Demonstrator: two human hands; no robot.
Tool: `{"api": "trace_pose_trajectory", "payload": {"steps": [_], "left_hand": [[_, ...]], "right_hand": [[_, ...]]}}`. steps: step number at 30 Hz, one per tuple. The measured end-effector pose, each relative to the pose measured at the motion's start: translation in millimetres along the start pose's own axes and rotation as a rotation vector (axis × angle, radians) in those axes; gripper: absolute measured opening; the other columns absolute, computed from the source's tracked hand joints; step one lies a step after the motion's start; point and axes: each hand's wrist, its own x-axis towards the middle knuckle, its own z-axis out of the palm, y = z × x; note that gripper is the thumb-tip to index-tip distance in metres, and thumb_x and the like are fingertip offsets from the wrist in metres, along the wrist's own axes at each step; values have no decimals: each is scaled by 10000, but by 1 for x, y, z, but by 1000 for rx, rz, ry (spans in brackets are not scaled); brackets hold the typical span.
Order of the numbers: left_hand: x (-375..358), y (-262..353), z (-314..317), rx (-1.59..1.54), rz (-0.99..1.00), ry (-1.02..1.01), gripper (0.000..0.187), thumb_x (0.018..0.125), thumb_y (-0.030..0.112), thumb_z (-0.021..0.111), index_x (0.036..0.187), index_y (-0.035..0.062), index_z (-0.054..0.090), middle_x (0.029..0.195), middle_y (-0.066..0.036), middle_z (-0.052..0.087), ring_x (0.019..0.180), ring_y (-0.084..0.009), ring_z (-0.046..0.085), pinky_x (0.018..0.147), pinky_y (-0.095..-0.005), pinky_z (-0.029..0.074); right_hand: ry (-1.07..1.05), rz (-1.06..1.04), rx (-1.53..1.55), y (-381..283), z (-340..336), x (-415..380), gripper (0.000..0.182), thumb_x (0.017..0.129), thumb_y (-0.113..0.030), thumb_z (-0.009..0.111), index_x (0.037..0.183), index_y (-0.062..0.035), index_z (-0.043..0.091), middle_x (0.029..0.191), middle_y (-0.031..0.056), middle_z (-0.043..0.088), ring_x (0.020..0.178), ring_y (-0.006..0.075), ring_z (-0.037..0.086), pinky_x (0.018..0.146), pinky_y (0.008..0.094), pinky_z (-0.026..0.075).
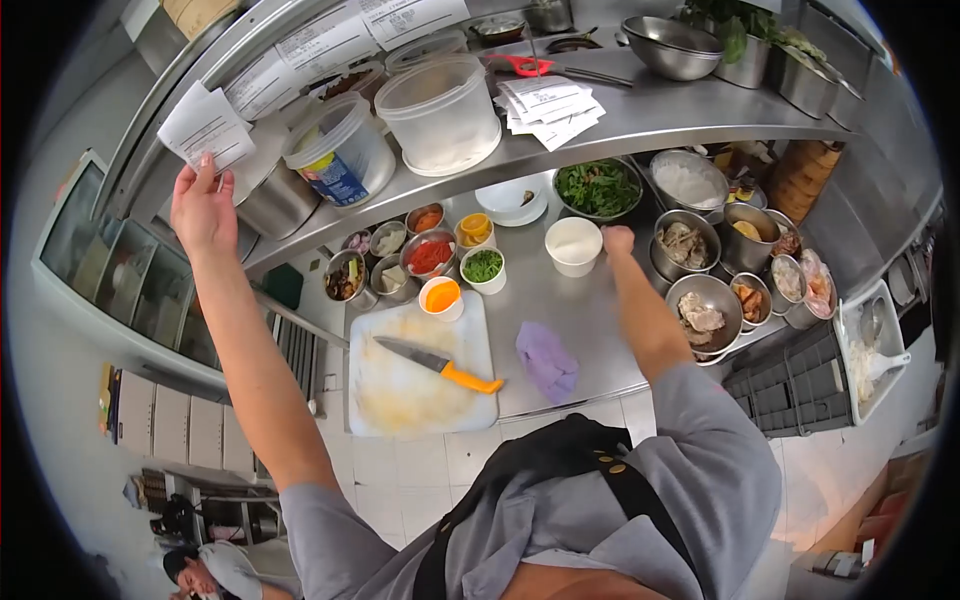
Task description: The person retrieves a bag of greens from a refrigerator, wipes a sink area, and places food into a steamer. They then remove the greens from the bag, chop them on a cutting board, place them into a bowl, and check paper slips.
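My left hand (205, 212) is raised to the upper left, its fingertips closed on the lower edge of a printed paper slip (213, 135) at the shelf's edge. My right hand (619, 241) is curled on the steel counter, right against the rim of a white cup (574, 243); whether anything is inside the fist is hidden. On the white cutting board (420, 405) lies a knife with an orange handle (470, 379). A crumpled purple cloth (547, 360) lies to its right. Cups of chopped green herbs (483, 267) and orange sauce (441, 296) stand behind the board.
Several metal bowls of ingredients (686, 243) crowd the right side. More small metal tins (347, 277) stand at the left. The overhead shelf (640, 118) carries plastic tubs (438, 115), red-handled tongs (528, 66) and stacked slips (550, 105). Another person (215, 570) is at the lower left.
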Motion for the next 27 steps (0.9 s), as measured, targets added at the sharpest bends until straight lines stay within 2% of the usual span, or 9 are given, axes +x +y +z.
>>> {"api": "trace_pose_trajectory", "payload": {"steps": [5, 7, 9, 12, 15, 18, 21, 24, 27], "left_hand": [[-47, 8, -27, 91, 161, 106, 187, 867, -23, 567, 1048, -22, 519, 1084, -124, 588, 942, -180, 569, 841, -368, 443], [-103, 6, -34, 177, 184, 84, 254, 862, -38, 563, 1108, -35, 499, 1142, -141, 567, 1025, -205, 562, 883, -357, 454], [-164, -14, -44, 311, 152, 92, 400, 847, -61, 556, 1233, -39, 449, 1187, -144, 551, 1085, -218, 548, 945, -344, 445], [-255, -66, -83, 395, -110, 184, 296, 839, -58, 570, 1133, -45, 534, 1066, -104, 610, 962, -151, 571, 870, -290, 452], [-336, -109, -118, 349, -500, 235, 196, 831, -69, 571, 1024, -39, 582, 951, -80, 644, 840, -119, 589, 792, -252, 459], [-381, -126, -130, 360, -736, 174, 173, 835, -65, 566, 1006, -49, 586, 906, -82, 649, 780, -114, 586, 744, -245, 459], [-393, -134, -128, 322, -770, 153, 169, 836, -63, 563, 1003, -51, 586, 895, -77, 646, 763, -112, 580, 717, -244, 458], [-393, -143, -130, 318, -785, 158, 166, 838, -62, 559, 1001, -50, 586, 887, -72, 642, 758, -110, 577, 710, -241, 458], [-395, -154, -137, 333, -779, 130, 188, 837, -59, 540, 1021, -53, 575, 911, -97, 648, 785, -140, 604, 707, -269, 482]], "right_hand": [[-29, 489, 352, 6, 39, 68, 214, 799, -177, 625, 935, -12, 611, 855, 93, 585, 674, 212, 544, 554, 393, 456], [-149, 439, 457, 7, 40, 72, 208, 812, -157, 616, 973, -27, 595, 919, 97, 589, 749, 229, 552, 591, 399, 483], [-101, 541, 584, -6, 43, 74, 238, 806, -136, 616, 1009, -17, 587, 962, 115, 589, 824, 250, 556, 635, 408, 504], [-6, 605, 688, -25, 44, 69, 290, 797, -105, 616, 1064, -1, 574, 1028, 142, 588, 936, 283, 562, 702, 421, 536], [42, 584, 675, -40, 41, 57, 327, 791, -84, 616, 1100, 10, 566, 1072, 160, 588, 1011, 304, 566, 746, 430, 557], [-38, 412, 638, -59, 40, 43, 274, 777, -58, 619, 1026, 29, 545, 974, 149, 567, 892, 305, 572, 675, 448, 583], [-179, 252, 559, -78, 29, 28, 231, 772, -60, 619, 941, 71, 533, 882, 133, 558, 685, 269, 597, 599, 401, 597], [-289, 211, 673, -79, -4, -20, 135, 777, -29, 579, 860, 70, 540, 842, 131, 552, 637, 238, 584, 604, 404, 604], [-289, 215, 665, -63, -37, -78, 136, 785, -3, 555, 884, 86, 525, 840, 139, 569, 675, 238, 610, 629, 412, 611]]}}
